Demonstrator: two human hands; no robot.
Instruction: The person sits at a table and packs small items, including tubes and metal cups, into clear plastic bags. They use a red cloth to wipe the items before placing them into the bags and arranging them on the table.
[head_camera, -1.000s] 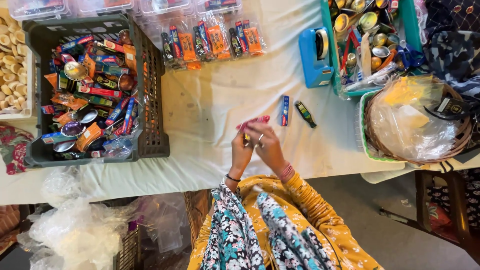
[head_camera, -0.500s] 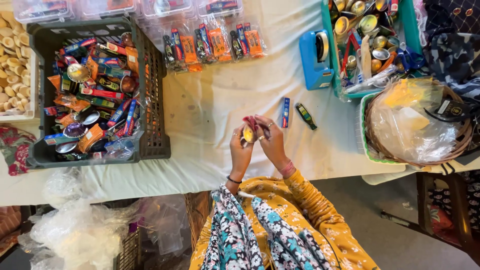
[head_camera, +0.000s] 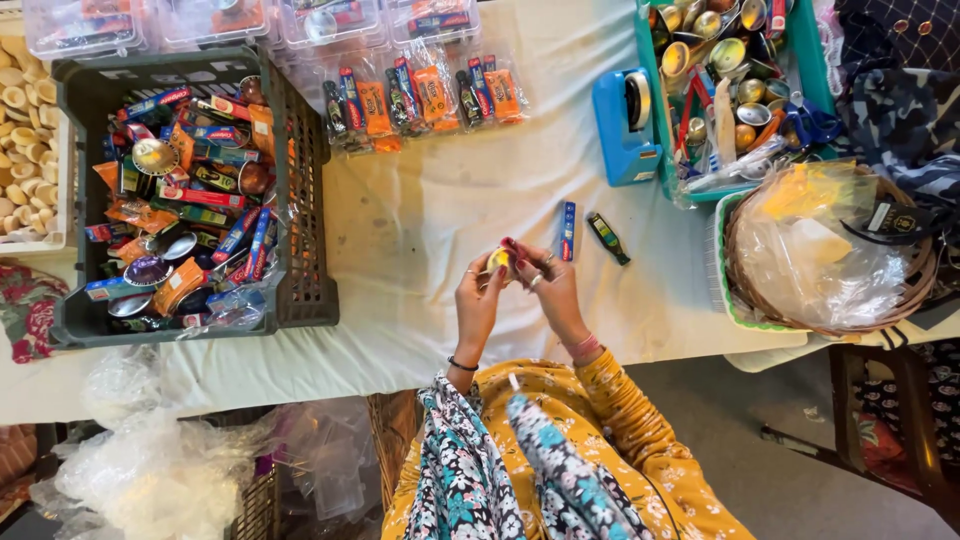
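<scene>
Over the white-clothed table (head_camera: 420, 220), left hand (head_camera: 478, 300) and right hand (head_camera: 550, 290) pinch fingertips together around a small yellow item (head_camera: 497, 262) (possibly a wrapped sachet), seemingly light and pliable, best held by its edges, beside a blue tube (head_camera: 567, 230).

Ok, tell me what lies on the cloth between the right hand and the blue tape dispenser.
In the head view, a slim blue packet and a small dark bottle lie on the white cloth between the right hand and the blue tape dispenser.
</scene>
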